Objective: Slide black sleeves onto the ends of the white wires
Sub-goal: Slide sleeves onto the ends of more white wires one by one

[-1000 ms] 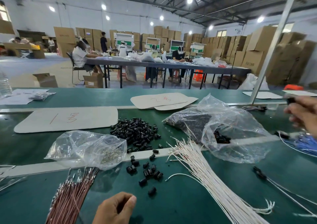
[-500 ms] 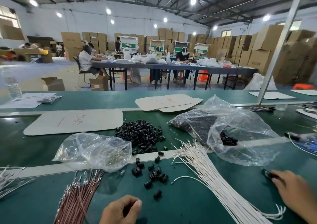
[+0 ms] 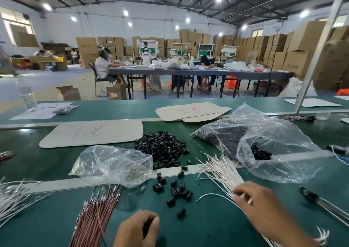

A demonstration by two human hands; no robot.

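Beyond the right hand (image 3: 264,207) lay a large clear bag (image 3: 283,152), and just left of its fingertips a scatter of black sleeves (image 3: 177,190) sat on the green tabletop (image 3: 207,226), with a bigger pile (image 3: 162,146) farther off. Ahead of the left hand (image 3: 137,229) lay a smaller bag (image 3: 115,163), with red-brown wires (image 3: 94,214) to that hand's left. The right hand reached forward, palm down, fingertips bent onto the white wires (image 3: 221,171) and pinching at the bundle, which fanned away from it. The left hand was curled into a fist; whether it held anything could not be told. Half a second earlier the right hand had been farther right, clear of the bundle; the left had not moved.
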